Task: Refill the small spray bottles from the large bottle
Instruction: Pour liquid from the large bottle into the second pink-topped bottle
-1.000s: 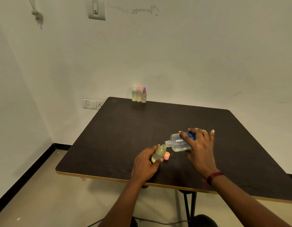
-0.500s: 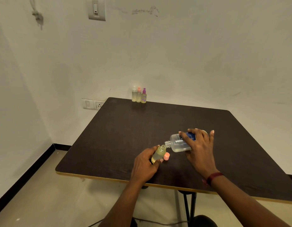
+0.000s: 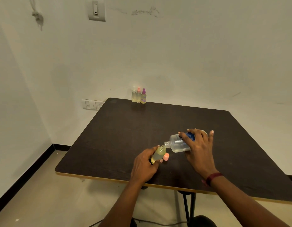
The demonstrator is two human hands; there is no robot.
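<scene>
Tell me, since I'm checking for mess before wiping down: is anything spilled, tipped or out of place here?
No spill shows on the table. The large bottle lies tipped in the right hand, neck at the small bottle tilted in the left hand: pouring. The pink cap lies loose beside it. Three bottles stand upright at the far edge.

Bare room: table (image 3: 142,128), wall sockets (image 3: 93,104)
</scene>
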